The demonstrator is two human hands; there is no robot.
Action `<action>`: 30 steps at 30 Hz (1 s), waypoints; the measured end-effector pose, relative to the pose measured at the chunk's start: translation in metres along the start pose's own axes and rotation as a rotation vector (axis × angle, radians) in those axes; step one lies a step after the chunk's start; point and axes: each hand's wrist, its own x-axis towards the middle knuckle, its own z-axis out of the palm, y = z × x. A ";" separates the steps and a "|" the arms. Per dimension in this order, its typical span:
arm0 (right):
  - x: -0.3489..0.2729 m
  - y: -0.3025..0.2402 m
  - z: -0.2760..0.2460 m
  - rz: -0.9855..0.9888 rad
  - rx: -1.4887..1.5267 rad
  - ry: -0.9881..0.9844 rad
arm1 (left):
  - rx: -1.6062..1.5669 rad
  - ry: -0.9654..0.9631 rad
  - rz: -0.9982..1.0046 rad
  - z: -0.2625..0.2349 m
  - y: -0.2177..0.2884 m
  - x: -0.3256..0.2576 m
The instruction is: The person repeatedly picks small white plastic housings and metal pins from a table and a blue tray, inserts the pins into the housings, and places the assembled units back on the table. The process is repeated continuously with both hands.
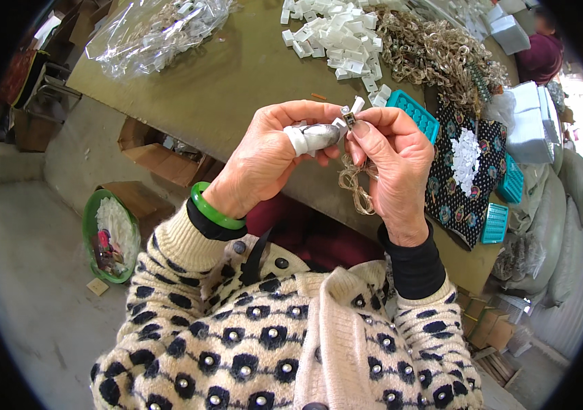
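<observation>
Small white clip [350, 115] pinched in right hand [392, 164] grip with a chain [354, 183] dangling; left hand [271, 154] grip closed on pliers [324, 134], above counter [216, 82].

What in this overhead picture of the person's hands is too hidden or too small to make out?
- Small white piece pinched between left hand and right hand: too small, and fingertips cover its join with the metal clip.
- Pale chain: its upper end is hidden behind the right hand.
- Clear bag: glare blurs the contents.
- Another person: cut off by the dark lens rim.
</observation>
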 end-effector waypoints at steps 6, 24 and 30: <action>-0.007 -0.005 -0.001 -0.014 0.031 0.026 | -0.234 0.018 0.023 0.003 -0.004 -0.009; -0.017 -0.017 -0.002 0.088 -0.075 0.049 | -0.091 0.003 0.302 0.009 -0.029 -0.005; -0.019 -0.018 0.003 0.031 -0.174 0.076 | -0.162 0.054 0.336 0.017 -0.027 -0.004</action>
